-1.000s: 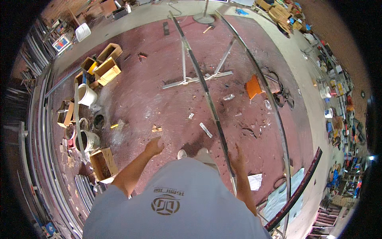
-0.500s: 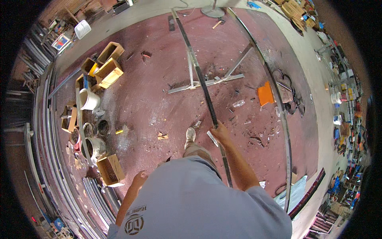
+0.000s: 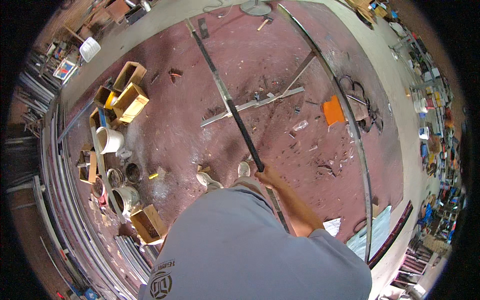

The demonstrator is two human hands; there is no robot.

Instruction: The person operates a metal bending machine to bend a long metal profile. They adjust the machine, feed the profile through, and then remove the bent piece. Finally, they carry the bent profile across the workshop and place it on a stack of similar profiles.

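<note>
My right hand (image 3: 268, 177) is closed around a long, narrow metal bar (image 3: 243, 131) with dark and lighter stretches. From my right side the bar runs forward and to the left, its far end near a dark flat piece (image 3: 203, 28) at the back. Its near end passes behind my right forearm and shirt. My left hand is hidden; my body covers that side. Past the right hand, a second long bar (image 3: 345, 100) stretches from the back of the floor to the near right. A crosswise metal bar (image 3: 280, 98) lies low between them.
Wooden boxes (image 3: 131, 102), a white bucket (image 3: 110, 140) and long metal profiles (image 3: 59, 200) crowd the left. An orange sheet (image 3: 333, 111), small scraps (image 3: 300, 125) and dark looped strips (image 3: 367, 117) lie at right. A hammer (image 3: 263, 24) rests near a round stand base (image 3: 255, 7) at the back.
The held bar's far end has swung left, away from the second bar. My left hand has gone out of sight, and both my shoes now show.
</note>
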